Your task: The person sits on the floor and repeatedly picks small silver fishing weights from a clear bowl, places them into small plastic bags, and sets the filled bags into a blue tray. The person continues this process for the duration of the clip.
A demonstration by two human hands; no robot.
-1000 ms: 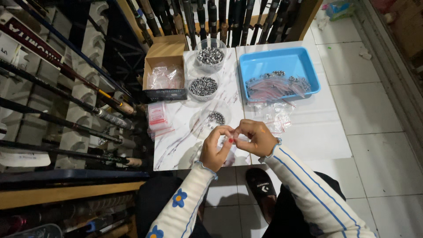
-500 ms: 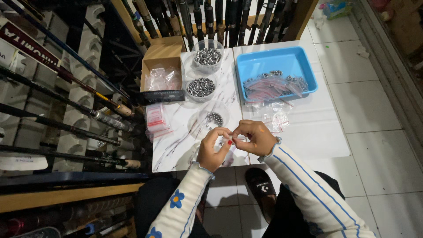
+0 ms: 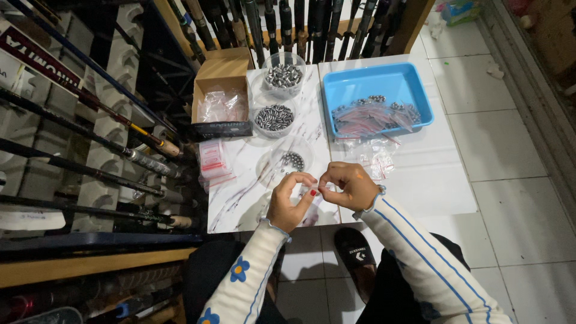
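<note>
My left hand and my right hand meet over the near edge of a white marble-patterned table. Both pinch a small clear plastic bag between their fingertips; what is inside it is too small to tell. Just beyond my left hand stands a clear round tub with a few small metal weights. Farther back stand two more clear tubs filled with grey metal weights.
A blue tray at the back right holds several filled small bags. Loose bags lie in front of it. A cardboard box and a bag stack sit left. Fishing rods line the left and back. Tiled floor lies right.
Both hands stay together at the table's near edge, fingers shifting slightly on the small bag. The camera view has shifted a little.
</note>
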